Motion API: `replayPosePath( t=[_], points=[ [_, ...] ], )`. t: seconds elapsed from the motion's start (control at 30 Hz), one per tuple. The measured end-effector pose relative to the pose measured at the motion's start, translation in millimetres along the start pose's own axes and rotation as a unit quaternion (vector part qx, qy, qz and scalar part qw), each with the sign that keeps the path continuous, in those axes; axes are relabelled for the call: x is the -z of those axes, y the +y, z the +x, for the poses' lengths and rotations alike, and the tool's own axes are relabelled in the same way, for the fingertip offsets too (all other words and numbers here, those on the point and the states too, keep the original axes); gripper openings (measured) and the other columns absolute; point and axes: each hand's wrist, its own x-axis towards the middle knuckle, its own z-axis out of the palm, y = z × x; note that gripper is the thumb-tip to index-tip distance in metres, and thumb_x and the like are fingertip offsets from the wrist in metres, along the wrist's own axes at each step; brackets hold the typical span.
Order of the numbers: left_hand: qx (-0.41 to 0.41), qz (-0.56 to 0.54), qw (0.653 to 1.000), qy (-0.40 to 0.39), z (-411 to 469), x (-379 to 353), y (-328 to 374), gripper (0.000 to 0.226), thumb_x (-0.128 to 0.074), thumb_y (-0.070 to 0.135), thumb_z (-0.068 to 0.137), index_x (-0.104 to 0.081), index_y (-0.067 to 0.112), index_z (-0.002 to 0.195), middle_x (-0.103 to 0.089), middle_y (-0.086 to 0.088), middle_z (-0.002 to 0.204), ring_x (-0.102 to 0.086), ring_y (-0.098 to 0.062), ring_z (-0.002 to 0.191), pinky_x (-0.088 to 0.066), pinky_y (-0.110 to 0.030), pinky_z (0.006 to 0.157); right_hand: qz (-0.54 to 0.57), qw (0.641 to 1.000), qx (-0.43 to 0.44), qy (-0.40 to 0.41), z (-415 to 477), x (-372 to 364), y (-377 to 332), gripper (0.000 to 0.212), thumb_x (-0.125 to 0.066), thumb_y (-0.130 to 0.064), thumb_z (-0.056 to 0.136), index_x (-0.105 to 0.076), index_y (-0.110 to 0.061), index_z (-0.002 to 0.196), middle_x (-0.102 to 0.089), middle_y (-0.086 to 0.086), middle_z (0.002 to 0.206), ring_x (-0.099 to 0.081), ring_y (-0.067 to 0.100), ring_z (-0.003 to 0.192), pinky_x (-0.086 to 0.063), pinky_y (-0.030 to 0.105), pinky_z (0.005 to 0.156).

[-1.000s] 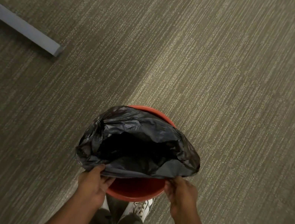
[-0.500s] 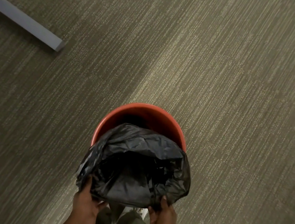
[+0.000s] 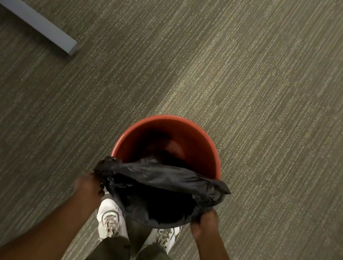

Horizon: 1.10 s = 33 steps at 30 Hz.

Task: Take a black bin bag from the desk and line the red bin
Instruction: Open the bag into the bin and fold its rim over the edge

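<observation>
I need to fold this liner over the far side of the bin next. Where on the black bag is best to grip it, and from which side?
Take the black bag by the far edge of its open mouth, the band lying across the middle of the red bin, reaching in from the near side. The left hand and right hand hold only the near corners, so that far edge is probably loose enough to stretch over the bare rim.

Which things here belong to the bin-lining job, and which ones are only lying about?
Belong to the job:
black bin bag
red bin
left hand and right hand, both gripping the bag's edge

Just lying about:
pale bar on the carpet
</observation>
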Motion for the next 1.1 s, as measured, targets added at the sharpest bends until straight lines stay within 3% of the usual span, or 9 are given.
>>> replayPosePath(
  t=[0.17,0.3,0.37,0.43,0.53,0.63,0.8,0.93,1.1],
  points=[
    [-0.02,-0.046,0.993,-0.107,15,-6,35,0.01,-0.057,0.003,0.08,-0.06,0.007,0.089,-0.059,-0.014,0.089,-0.056,-0.019,0.07,-0.053,-0.022,0.045,-0.007,0.999,-0.03,0.02,6,0,-27,0.024,-0.043,-0.005,0.092,-0.064,0.0,0.102,-0.069,0.02,0.101,-0.066,0.031,0.085,-0.059,0.032,0.06],
    [-0.249,0.155,0.95,-0.105,-13,-4,51,0.049,-0.066,0.001,0.079,-0.049,0.016,0.123,-0.054,-0.009,0.107,-0.056,-0.017,0.084,-0.05,-0.028,0.059,-0.137,0.973,0.111,0.147,-4,1,-47,0.042,-0.046,0.008,0.08,-0.053,-0.006,0.119,-0.06,0.021,0.114,-0.06,0.031,0.096,-0.054,0.042,0.075],
    [-0.393,0.294,0.861,-0.132,-31,-2,54,0.062,-0.074,0.009,0.075,-0.044,0.023,0.127,-0.044,0.001,0.121,-0.051,-0.013,0.1,-0.048,-0.028,0.075,-0.291,0.879,0.33,0.183,-20,-4,-61,0.061,-0.058,0.012,0.072,-0.048,-0.009,0.128,-0.056,0.018,0.127,-0.054,0.03,0.113,-0.045,0.039,0.092],
    [-0.504,0.392,0.753,-0.16,-44,0,53,0.069,-0.078,0.008,0.069,-0.045,0.02,0.128,-0.037,0.006,0.124,-0.045,-0.01,0.108,-0.044,-0.022,0.085,-0.455,0.727,0.505,0.1,-37,-14,-72,0.065,-0.063,0.01,0.066,-0.053,-0.014,0.125,-0.054,0.015,0.129,-0.045,0.031,0.122,-0.035,0.036,0.099],
    [-0.575,0.426,0.669,-0.2,-47,-7,55,0.062,-0.082,0.01,0.061,-0.058,0.016,0.118,-0.042,0.005,0.12,-0.043,-0.011,0.111,-0.037,-0.016,0.093,-0.668,0.553,0.493,-0.071,-40,-21,-82,0.054,-0.065,-0.009,0.065,-0.062,-0.028,0.116,-0.046,0.009,0.138,-0.029,0.036,0.131,-0.034,0.05,0.104],
    [-0.575,0.438,0.667,-0.181,-40,-18,62,0.039,-0.083,0.016,0.061,-0.07,0.018,0.098,-0.056,0.002,0.104,-0.053,-0.019,0.102,-0.042,-0.027,0.086,-0.733,0.47,0.475,-0.124,-27,-20,-92,0.03,-0.071,-0.024,0.063,-0.073,-0.02,0.093,-0.065,0.006,0.116,-0.037,0.03,0.12,-0.045,0.055,0.092],
    [-0.529,0.402,0.73,-0.158,-41,-48,80,0.021,-0.079,0.025,0.069,-0.068,0.014,0.083,-0.061,-0.001,0.08,-0.056,-0.019,0.076,-0.039,-0.02,0.065,-0.631,0.663,0.397,-0.07,-30,-40,-131,0.008,-0.074,-0.014,0.075,-0.073,-0.01,0.083,-0.061,-0.001,0.067,-0.06,0.019,0.065,-0.038,0.017,0.056],
    [-0.459,0.324,0.809,-0.17,-45,-79,92,0.02,-0.068,0.028,0.081,-0.058,0.022,0.065,-0.058,0.002,0.063,-0.053,-0.013,0.058,-0.039,-0.029,0.057,-0.569,0.742,0.35,-0.046,-17,-58,-170,0.007,-0.077,-0.007,0.073,-0.073,-0.011,0.076,-0.064,0.005,0.064,-0.058,0.017,0.055,-0.043,0.022,0.052],
    [-0.464,0.384,0.793,-0.087,-43,-114,105,0.033,-0.058,0.037,0.088,-0.052,0.015,0.064,-0.051,-0.002,0.062,-0.051,-0.024,0.065,-0.034,-0.032,0.059,-0.445,0.863,0.235,-0.056,5,-80,-194,0.014,-0.072,0.004,0.076,-0.063,-0.005,0.071,-0.062,0.017,0.076,-0.063,0.027,0.065,-0.056,0.028,0.044]
  ],
)
